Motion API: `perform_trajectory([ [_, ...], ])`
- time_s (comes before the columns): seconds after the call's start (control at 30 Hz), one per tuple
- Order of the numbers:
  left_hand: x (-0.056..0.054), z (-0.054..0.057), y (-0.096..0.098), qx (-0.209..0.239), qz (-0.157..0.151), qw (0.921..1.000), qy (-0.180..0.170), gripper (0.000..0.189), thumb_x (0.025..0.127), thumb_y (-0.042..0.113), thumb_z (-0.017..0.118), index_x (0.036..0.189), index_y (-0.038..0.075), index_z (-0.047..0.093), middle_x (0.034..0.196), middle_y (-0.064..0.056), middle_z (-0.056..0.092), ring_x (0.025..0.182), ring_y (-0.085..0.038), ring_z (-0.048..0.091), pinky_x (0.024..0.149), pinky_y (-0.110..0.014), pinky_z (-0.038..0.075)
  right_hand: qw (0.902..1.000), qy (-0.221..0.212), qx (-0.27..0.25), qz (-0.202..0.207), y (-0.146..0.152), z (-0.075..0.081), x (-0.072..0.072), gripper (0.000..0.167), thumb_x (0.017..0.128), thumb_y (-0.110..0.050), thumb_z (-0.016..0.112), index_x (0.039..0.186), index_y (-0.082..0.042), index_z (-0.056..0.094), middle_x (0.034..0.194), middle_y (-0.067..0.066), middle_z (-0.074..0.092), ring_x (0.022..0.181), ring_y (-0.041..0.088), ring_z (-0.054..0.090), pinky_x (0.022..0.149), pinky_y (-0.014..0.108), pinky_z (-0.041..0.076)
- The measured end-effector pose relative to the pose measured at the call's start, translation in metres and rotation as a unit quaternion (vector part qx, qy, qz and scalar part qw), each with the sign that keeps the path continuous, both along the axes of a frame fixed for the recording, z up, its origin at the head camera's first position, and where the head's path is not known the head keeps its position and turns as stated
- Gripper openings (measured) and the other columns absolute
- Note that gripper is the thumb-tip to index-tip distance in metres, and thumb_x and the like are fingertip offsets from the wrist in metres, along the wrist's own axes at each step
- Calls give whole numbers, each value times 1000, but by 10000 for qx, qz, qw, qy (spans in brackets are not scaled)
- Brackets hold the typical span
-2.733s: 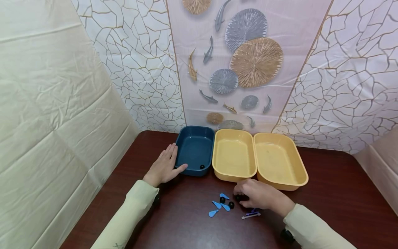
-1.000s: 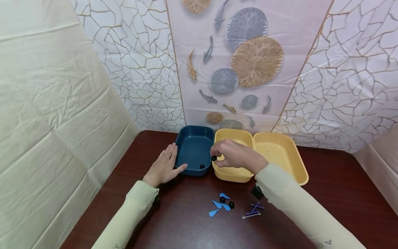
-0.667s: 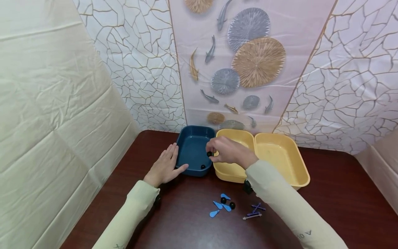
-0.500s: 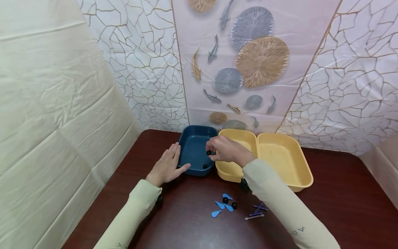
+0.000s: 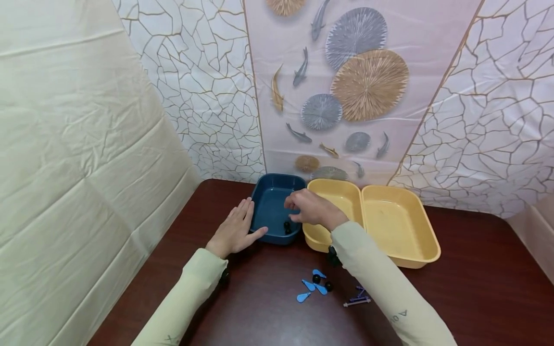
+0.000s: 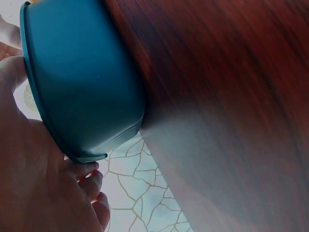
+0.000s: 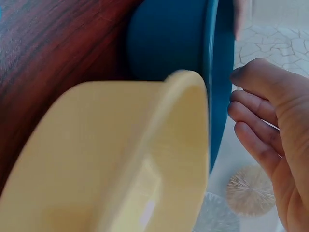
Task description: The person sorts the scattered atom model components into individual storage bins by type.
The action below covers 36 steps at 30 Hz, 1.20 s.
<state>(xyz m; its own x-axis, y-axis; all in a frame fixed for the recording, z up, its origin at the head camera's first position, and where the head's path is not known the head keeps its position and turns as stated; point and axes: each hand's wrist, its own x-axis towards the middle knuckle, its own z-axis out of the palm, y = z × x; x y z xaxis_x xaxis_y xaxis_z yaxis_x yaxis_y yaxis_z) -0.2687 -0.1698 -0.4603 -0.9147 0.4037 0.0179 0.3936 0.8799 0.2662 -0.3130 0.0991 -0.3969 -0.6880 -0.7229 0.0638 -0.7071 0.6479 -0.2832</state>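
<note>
My left hand (image 5: 235,228) rests with straight fingers against the left rim of a dark blue tray (image 5: 277,181); in the left wrist view its fingers (image 6: 13,72) lie along that rim. Over the right side of the same tray hovers my right hand (image 5: 312,207), fingers loosely bent. In the right wrist view, its thumb (image 7: 260,77) and fingers are apart with nothing between them. Below it, a black ball (image 5: 287,224) and another black ball (image 5: 288,231) sit together at the near right inside the blue tray.
Two yellow trays, a middle one (image 5: 318,245) and a right one (image 5: 400,230), stand beside the blue tray. On the dark red table (image 5: 259,307) lie several light blue teardrop pieces (image 5: 304,297), black balls (image 5: 328,286) and purple sticks (image 5: 357,302), partly behind my right sleeve.
My right hand carried a black ball from the table, leftward across the middle yellow tray, and let it go into the blue tray. My left hand stayed at the rim.
</note>
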Motion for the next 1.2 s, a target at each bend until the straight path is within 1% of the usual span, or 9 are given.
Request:
perform_trajectory([
  [0.13, 0, 0, 1, -32, 4, 10000, -16, 99, 105, 66, 44, 168, -2, 10, 178, -19, 8, 167, -37, 10, 135, -54, 14, 10000, 15, -10, -7, 7, 10, 4, 21, 97, -13, 77, 115, -5, 77, 115, 12, 77, 103, 27, 74, 91, 37, 63],
  [0.27, 0, 0, 1, -28, 10, 10000, -6, 98, 105, 66, 44, 168, -2, 11, 178, -19, 8, 166, -38, 10, 135, -54, 15, 9999, 133, 60, 59, 15, 22, 11, 21, 96, -16, 78, 114, -5, 77, 114, 11, 77, 101, 26, 74, 90, 36, 64],
  [0.37, 0, 0, 1, -31, 1, 10000, 16, 98, 105, 65, 44, 168, -2, 12, 178, -19, 9, 166, -38, 11, 135, -55, 15, 9997, 175, 56, 132, 23, 31, 19, 20, 96, -16, 78, 113, -6, 78, 111, 10, 78, 99, 24, 74, 89, 36, 64],
  [0.5, 0, 0, 1, -39, -10, 10000, 30, 98, 105, 65, 45, 168, -3, 11, 178, -20, 9, 166, -38, 12, 135, -54, 15, 9995, 144, 10, 267, 33, 42, 30, 19, 94, -11, 77, 112, -5, 79, 109, 10, 78, 97, 24, 73, 87, 36, 64],
  [0.67, -1, -1, 1, 8, -25, 10000, 30, 98, 105, 65, 45, 168, -3, 12, 178, -20, 9, 166, -39, 12, 135, -55, 15, 9989, 219, 37, 418, 45, 49, 47, 20, 92, -8, 78, 112, -4, 78, 108, 11, 78, 96, 24, 73, 85, 36, 63],
  [0.77, -1, -1, 0, 31, -25, 10000, 41, 98, 105, 64, 46, 167, -3, 13, 178, -20, 9, 166, -39, 12, 135, -55, 16, 9984, 242, 84, 495, 50, 49, 57, 21, 92, -10, 79, 112, -4, 79, 108, 10, 78, 96, 22, 73, 84, 35, 63],
  [0.87, -1, -1, -1, 66, -18, 10000, 42, 98, 105, 64, 46, 168, -3, 11, 178, -20, 9, 166, -39, 12, 135, -55, 15, 9979, 212, 136, 594, 54, 46, 68, 21, 92, -11, 80, 112, -4, 79, 106, 10, 78, 95, 20, 73, 84, 34, 63],
  [1.03, -4, -2, -1, 63, -16, 10000, 73, 99, 104, 65, 45, 168, -2, 10, 178, -20, 9, 166, -39, 11, 135, -55, 15, 9976, 39, 243, 640, 62, 34, 85, 22, 91, -12, 82, 112, -5, 79, 106, 8, 78, 94, 18, 72, 84, 32, 64],
  [1.2, -2, -2, 0, -13, -36, 10000, 53, 98, 105, 65, 45, 168, -3, 11, 178, -20, 9, 166, -39, 11, 135, -55, 15, 9975, -178, 313, 613, 71, 20, 99, 21, 92, -16, 82, 111, -8, 79, 104, 5, 78, 93, 14, 72, 84, 28, 63],
])
